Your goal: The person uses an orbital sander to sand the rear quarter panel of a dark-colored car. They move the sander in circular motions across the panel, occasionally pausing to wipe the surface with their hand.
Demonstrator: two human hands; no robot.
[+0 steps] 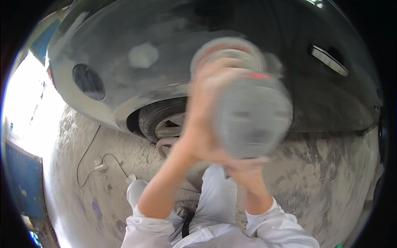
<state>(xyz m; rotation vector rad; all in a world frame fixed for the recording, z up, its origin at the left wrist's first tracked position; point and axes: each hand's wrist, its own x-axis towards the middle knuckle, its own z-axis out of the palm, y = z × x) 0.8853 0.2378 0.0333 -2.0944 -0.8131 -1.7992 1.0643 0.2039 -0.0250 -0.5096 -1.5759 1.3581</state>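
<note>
Both my hands are on a power sander (255,115), whose rounded grey body is blurred by motion. My left hand (202,103) is closed round the sander's side and upper part, near the pale round pad at its far end. Lower down, my right hand (246,169) wraps the sander's underside; part of those fingers is hidden by the body. Beyond the tool is a dark car panel (115,45) above the rear wheel, dull and dusty with a pale patch (143,55). The pad overlaps the panel in view; whether it touches is hidden.
The car's wheel (165,120) sits below the panel, with a hose (164,142) beside it. A round fuel flap (89,82) is at left, a door handle (329,60) at right. A cord (89,151) with a plug block lies on the dusty concrete floor (318,177).
</note>
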